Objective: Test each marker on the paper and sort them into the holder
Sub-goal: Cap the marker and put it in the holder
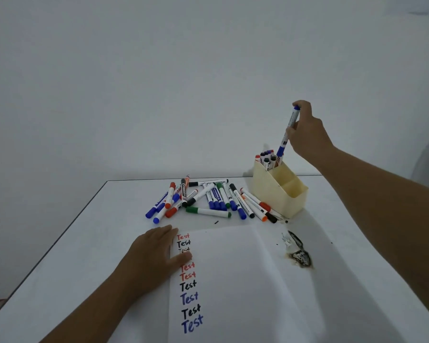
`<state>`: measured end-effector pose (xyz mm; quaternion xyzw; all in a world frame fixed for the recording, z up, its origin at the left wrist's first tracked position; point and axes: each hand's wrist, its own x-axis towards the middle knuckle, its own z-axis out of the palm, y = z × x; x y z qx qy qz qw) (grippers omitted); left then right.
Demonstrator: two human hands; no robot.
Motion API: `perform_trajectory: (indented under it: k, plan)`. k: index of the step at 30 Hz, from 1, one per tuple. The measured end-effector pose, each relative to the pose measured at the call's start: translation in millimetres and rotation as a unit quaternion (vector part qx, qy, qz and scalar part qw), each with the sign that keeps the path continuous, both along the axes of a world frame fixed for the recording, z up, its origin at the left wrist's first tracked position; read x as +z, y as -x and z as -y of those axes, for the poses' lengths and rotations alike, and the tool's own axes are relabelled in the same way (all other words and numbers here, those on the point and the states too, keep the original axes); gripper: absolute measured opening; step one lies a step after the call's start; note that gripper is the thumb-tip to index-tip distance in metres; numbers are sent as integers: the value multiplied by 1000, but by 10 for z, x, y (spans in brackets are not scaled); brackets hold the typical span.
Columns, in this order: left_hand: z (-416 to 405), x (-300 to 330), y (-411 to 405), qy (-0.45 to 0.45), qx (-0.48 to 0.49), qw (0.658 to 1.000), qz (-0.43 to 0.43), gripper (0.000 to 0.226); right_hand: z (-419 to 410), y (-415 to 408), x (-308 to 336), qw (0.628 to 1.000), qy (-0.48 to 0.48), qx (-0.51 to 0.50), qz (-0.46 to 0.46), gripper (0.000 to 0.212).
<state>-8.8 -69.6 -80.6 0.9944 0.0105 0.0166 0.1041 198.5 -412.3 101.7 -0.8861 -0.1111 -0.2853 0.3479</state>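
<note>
My right hand (307, 129) grips a blue marker (288, 131) upright, cap end down, just above the back compartment of the cream holder (280, 194). Several markers (266, 158) stand in that back compartment. My left hand (156, 253) rests flat on the left edge of the white paper (245, 280), fingers straight, covering part of a column of "Test" words in red, black and blue. A pile of loose markers (208, 199) in blue, red, green and black lies on the table between the paper and the far edge.
The white table (84, 243) has its left edge running diagonally and its far edge just behind the holder. A dark scorched-looking stain (299, 253) marks the surface right of the paper. The holder's front compartments look empty. A plain wall fills the background.
</note>
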Motion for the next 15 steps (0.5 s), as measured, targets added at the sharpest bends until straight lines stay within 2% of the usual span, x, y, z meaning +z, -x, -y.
perform_trajectory:
  k: [4,8,11,13,15]
  plan:
    - [-21,-39,-27,-12,-3,1000,-4,116,-54,-163,-120,999,19,-19,17,43]
    - [-45,-73,-41,-12,-4,1000,0,98,-122,-275,-281,998,55,-33,14,31]
    - [-57,-76,-56,-13,-5,1000,-2,95,-122,-351,-450,992,112,-46,-24,23]
    - [-66,-76,-67,-17,-7,1000,1,95,-106,-402,-581,981,183,-63,-31,26]
    - [-71,-78,-82,-19,-10,1000,4,94,-102,-400,-677,960,257,-101,-38,43]
